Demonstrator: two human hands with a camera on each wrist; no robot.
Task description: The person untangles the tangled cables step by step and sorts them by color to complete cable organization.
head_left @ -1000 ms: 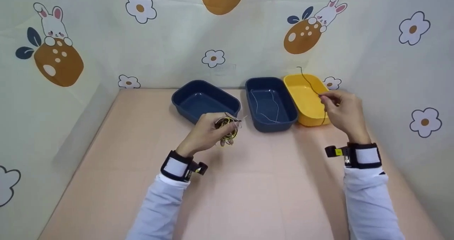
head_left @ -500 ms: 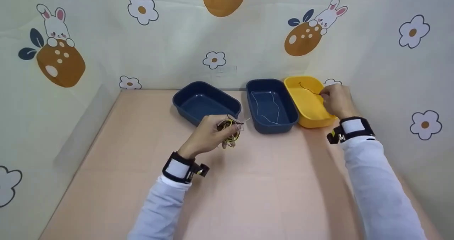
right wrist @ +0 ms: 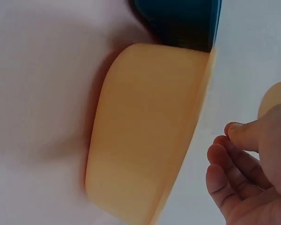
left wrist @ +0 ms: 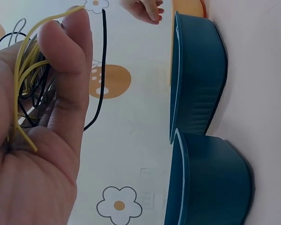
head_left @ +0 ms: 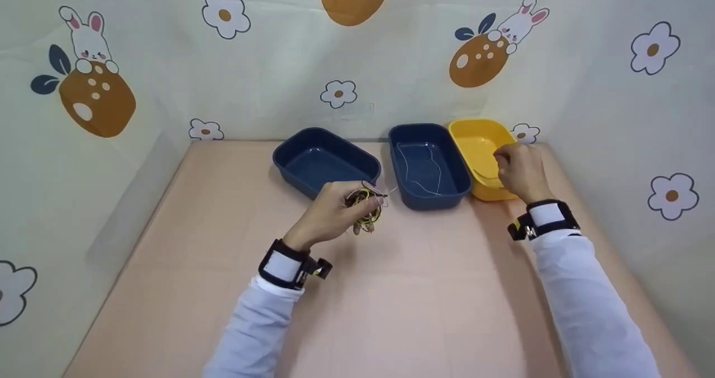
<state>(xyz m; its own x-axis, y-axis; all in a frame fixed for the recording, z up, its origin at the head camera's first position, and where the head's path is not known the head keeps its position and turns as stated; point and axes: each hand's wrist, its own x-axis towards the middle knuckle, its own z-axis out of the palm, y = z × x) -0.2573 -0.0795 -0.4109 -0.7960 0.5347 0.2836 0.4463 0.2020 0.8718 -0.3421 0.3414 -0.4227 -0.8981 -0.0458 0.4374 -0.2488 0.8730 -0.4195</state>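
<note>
My left hand [head_left: 334, 209] grips a tangled bundle of thin wires [head_left: 371, 220] above the table. Yellow and black strands [left wrist: 35, 82] loop between the curled fingers in the left wrist view, and one black end sticks out past them. Over the yellow bin [head_left: 469, 133] is my right hand [head_left: 524, 172], thumb and forefinger tips together and the other fingers loosely bent. No wire shows at those fingertips in the right wrist view. Inside the yellow bin a dark wire [head_left: 485, 176] lies low, partly hidden behind the right hand.
A dark blue bin [head_left: 433, 202] beside the yellow one contains a thin whitish wire [head_left: 439, 168]. Left of it, another dark blue bin [head_left: 290, 177] sits at an angle. All stand at the back of the pink-covered table [head_left: 380, 316], before a patterned wall sheet [head_left: 268, 76].
My right hand lowered the dark wire into the yellow bin, let it go, and shifted slightly left. The left hand with its bundle has hardly moved.
</note>
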